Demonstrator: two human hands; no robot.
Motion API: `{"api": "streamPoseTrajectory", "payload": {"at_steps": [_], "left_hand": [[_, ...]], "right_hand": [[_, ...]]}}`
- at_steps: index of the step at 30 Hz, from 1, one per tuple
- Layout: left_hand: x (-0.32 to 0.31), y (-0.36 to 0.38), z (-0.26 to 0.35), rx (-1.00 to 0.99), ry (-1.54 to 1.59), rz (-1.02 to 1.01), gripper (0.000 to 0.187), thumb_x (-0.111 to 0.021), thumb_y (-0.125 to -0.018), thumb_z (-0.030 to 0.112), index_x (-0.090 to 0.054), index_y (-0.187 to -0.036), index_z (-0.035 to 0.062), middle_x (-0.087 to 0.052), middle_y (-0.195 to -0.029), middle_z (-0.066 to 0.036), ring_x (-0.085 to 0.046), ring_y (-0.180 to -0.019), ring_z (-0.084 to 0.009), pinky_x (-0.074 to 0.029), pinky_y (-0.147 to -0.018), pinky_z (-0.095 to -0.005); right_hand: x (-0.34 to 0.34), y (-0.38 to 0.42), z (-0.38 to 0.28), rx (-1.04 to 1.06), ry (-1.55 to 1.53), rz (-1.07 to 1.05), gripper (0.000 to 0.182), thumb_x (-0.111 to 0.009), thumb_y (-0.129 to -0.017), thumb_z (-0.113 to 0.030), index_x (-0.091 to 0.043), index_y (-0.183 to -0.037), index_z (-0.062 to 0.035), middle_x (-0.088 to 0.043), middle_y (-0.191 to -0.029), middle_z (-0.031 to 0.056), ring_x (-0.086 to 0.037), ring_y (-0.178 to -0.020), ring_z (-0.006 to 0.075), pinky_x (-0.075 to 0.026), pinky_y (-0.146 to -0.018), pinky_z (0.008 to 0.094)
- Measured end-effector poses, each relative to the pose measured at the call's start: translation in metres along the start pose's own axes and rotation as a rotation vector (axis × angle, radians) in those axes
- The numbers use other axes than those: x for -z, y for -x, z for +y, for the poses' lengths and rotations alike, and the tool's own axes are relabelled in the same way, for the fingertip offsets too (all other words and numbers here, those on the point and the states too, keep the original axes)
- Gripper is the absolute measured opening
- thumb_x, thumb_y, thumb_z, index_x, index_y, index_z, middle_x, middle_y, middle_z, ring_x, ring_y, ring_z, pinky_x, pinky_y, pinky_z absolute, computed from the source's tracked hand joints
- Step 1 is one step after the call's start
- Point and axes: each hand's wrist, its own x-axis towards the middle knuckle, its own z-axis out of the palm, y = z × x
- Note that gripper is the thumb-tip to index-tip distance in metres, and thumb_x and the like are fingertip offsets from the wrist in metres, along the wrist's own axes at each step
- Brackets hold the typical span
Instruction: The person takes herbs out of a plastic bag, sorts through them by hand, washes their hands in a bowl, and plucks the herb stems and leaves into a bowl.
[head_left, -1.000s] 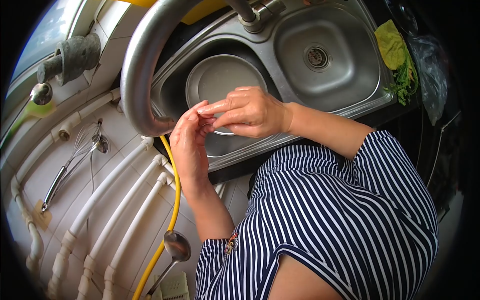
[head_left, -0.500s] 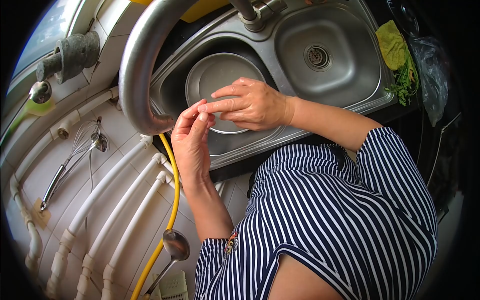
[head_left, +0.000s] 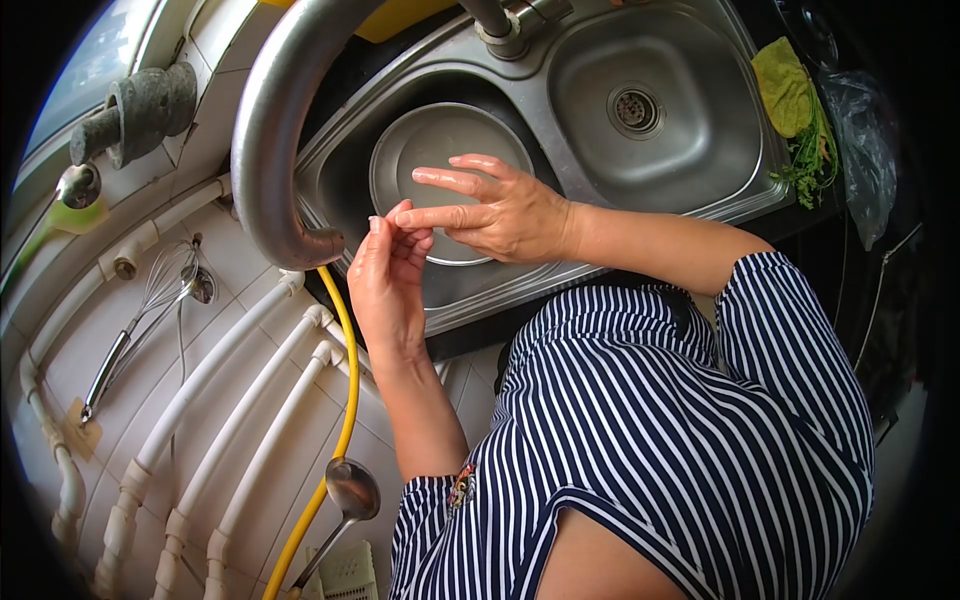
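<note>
My left hand [head_left: 390, 290] is raised palm inward beside the left basin, its fingers curled and its thumb pointing up. My right hand [head_left: 515, 215] reaches over from the right with wet, stretched fingers spread apart. One of its fingers meets the curled left fingertips; anything between them is hidden. Below the hands, a round metal bowl [head_left: 455, 128] sits in the left sink basin [head_left: 335, 185], partly covered by my right hand. It looks as if it holds water.
A curved steel faucet pipe [head_left: 265, 130] arches close to my left hand. The right basin [head_left: 690, 150] has a drain. A yellow-green cloth [head_left: 780, 88], green herbs [head_left: 812, 165] and a plastic bag [head_left: 865, 150] lie at right. A yellow hose [head_left: 350, 400], ladle [head_left: 352, 490] and whisk [head_left: 120, 345] are left.
The left thumb has moved away from the right fingertip, and the left hand has turned slightly. The right fingers have spread wider. The bowl stays in place.
</note>
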Motion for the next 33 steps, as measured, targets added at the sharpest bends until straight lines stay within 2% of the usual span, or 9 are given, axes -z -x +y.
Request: {"api": "streamPoseTrajectory", "payload": {"at_steps": [2,4,5,12,18,22,29,32,33], "left_hand": [[0.005,0.0,-0.001,0.006,-0.033,-0.027,0.029,-0.057,-0.096,0.015,-0.061,-0.113,-0.0071,-0.066,-0.097,-0.01,-0.063,-0.087,-0.0162,-0.053,-0.083,-0.0277],[0.009,-0.001,-0.002,0.011,-0.064,-0.054,0.029,-0.057,-0.096,0.016,-0.062,-0.112,-0.0069,-0.067,-0.097,-0.011,-0.064,-0.088,-0.0175,-0.054,-0.083,-0.0286],[0.011,-0.001,-0.002,0.041,-0.084,-0.053,0.028,-0.057,-0.095,0.014,-0.062,-0.112,-0.0074,-0.067,-0.097,-0.011,-0.064,-0.088,-0.0165,-0.054,-0.081,-0.0286],[0.014,-0.004,-0.003,0.188,-0.322,-0.08,0.022,-0.059,-0.091,0.012,-0.063,-0.105,-0.0048,-0.065,-0.095,-0.009,-0.062,-0.082,-0.0135,-0.054,-0.077,-0.0279],[0.012,-0.005,-0.011,0.181,-0.521,-0.058,0.019,-0.063,-0.087,0.012,-0.064,-0.1,-0.0025,-0.064,-0.088,-0.007,-0.061,-0.081,-0.0119,-0.053,-0.074,-0.0269],[0.012,-0.008,-0.012,0.189,-0.529,-0.05,0.018,-0.061,-0.086,0.011,-0.065,-0.098,-0.003,-0.064,-0.087,-0.006,-0.061,-0.079,-0.0126,-0.052,-0.073,-0.027],[0.016,-0.01,-0.014,0.272,-0.325,-0.059,0.017,-0.057,-0.086,0.01,-0.063,-0.094,-0.0031,-0.064,-0.084,-0.008,-0.062,-0.078,-0.0155,-0.054,-0.072,-0.0296],[0.012,-0.011,-0.018,0.267,-0.308,-0.041,0.015,-0.057,-0.086,0.01,-0.062,-0.093,-0.0027,-0.064,-0.082,-0.008,-0.062,-0.076,-0.0165,-0.054,-0.071,-0.0296],[0.011,-0.012,-0.019,0.261,-0.318,-0.036,0.015,-0.057,-0.087,0.01,-0.062,-0.092,-0.0026,-0.064,-0.081,-0.009,-0.063,-0.074,-0.017,-0.054,-0.07,-0.0295]], "right_hand": [[0.003,0.002,0.002,0.04,0.044,0.008,0.015,-0.061,-0.083,-0.018,-0.074,-0.091,-0.0156,-0.049,-0.142,-0.0103,-0.038,-0.136,0.0176,-0.031,-0.111,0.0399],[0.007,0.005,0.006,0.092,0.031,-0.091,0.023,-0.063,-0.084,-0.018,-0.07,-0.106,-0.0151,-0.052,-0.139,-0.0107,-0.042,-0.134,0.0173,-0.036,-0.109,0.0391],[0.006,0.007,0.008,0.092,0.029,-0.092,0.023,-0.063,-0.084,-0.018,-0.07,-0.106,-0.0151,-0.052,-0.139,-0.0107,-0.042,-0.134,0.0173,-0.036,-0.109,0.0391],[0.007,0.016,0.026,0.292,0.02,-0.248,0.017,-0.062,-0.082,-0.016,-0.071,-0.096,-0.0141,-0.047,-0.143,-0.0109,-0.039,-0.137,0.0204,-0.035,-0.113,0.0417],[0.009,0.019,0.032,0.389,0.038,-0.319,0.013,-0.06,-0.082,-0.016,-0.071,-0.087,-0.0146,-0.044,-0.146,-0.0114,-0.036,-0.139,0.0207,-0.031,-0.116,0.0427],[0.007,0.02,0.033,0.397,-0.012,-0.33,0.014,-0.059,-0.082,-0.017,-0.072,-0.088,-0.0147,-0.042,-0.148,-0.0112,-0.034,-0.141,0.0207,-0.028,-0.117,0.0435],[0.005,0.021,0.034,0.41,-0.007,-0.328,0.014,-0.06,-0.082,-0.017,-0.072,-0.088,-0.0145,-0.041,-0.148,-0.0086,-0.035,-0.14,0.0211,-0.028,-0.118,0.0437],[0.001,0.021,0.035,0.431,0.034,-0.314,0.013,-0.06,-0.082,-0.018,-0.073,-0.087,-0.0144,-0.041,-0.147,-0.008,-0.035,-0.14,0.0212,-0.028,-0.118,0.0436],[0.0,0.021,0.036,0.462,0.058,-0.312,0.012,-0.061,-0.08,-0.018,-0.072,-0.079,-0.015,-0.041,-0.147,-0.008,-0.035,-0.139,0.0209,-0.027,-0.118,0.0438]]}}
